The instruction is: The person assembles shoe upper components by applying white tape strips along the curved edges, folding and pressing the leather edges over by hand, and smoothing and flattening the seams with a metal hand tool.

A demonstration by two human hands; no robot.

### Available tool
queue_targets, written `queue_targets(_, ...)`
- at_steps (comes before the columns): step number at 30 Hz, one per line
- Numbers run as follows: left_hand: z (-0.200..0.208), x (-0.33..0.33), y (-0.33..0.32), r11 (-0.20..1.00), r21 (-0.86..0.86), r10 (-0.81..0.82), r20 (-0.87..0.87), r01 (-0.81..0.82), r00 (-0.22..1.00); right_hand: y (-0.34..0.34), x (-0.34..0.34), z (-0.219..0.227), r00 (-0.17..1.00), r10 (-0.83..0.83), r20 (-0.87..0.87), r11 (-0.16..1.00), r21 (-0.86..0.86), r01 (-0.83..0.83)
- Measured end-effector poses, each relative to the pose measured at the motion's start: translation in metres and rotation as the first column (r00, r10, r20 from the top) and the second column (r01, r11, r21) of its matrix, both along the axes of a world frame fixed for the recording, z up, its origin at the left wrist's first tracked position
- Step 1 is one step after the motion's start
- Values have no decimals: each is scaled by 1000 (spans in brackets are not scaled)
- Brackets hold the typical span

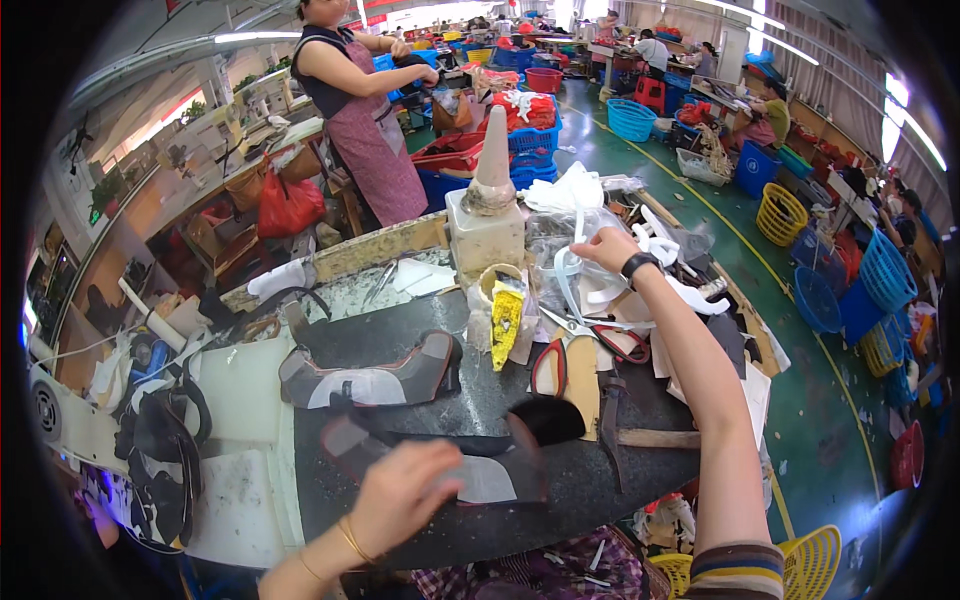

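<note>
While the head view, my only feed, looks down on the workbench, I locate the left hand (pixel 410 495) over the near edge of the front dark fabric piece (pixel 490 478). Its fingers are loosely curled and blurred; I cannot tell whether they grip or touch the fabric. The piece lies on the black work surface (pixel 580 505), its pale grey lining facing up. I read the right hand (pixel 605 248) as narrowed in a pinch on a white strip (pixel 566 266), which hangs near the pile at the back right. A second dark fabric piece (pixel 370 378) lies beyond the first. Between the right hand and the front piece, I register open scissors (pixel 576 328) and a wooden-handled hammer (pixel 655 438). A yellow-wrapped item (pixel 507 322) stands before a square container (pixel 485 235) topped by a cone (pixel 493 155).
</note>
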State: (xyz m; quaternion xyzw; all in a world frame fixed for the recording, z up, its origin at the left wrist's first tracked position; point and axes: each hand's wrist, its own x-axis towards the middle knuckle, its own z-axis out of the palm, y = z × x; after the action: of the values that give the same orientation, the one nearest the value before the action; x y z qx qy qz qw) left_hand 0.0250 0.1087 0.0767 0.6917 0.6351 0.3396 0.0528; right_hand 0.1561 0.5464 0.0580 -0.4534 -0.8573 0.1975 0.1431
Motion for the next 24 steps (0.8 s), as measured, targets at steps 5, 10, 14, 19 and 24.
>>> queue_targets(5,55,-28,111,976,215,22,-22,-17,1000,-32,4,1,930,119,-347,993,53,-107)
queue_targets(10,61,-37,243,946,-319,191,675,48,713,-87,1,39,756,480,-445,800,576,-169)
queue_targets(14,59,-20,270,934,-279,26,677,223,735,-92,14,55,830,505,-236,621,767,-160)
queue_targets(19,95,-42,237,895,88,-172,973,438,155,-56,21,41,866,484,-128,473,871,-135)
queue_targets(24,141,-81,191,896,284,-376,894,341,242,-14,41,26,973,161,166,487,844,-224)
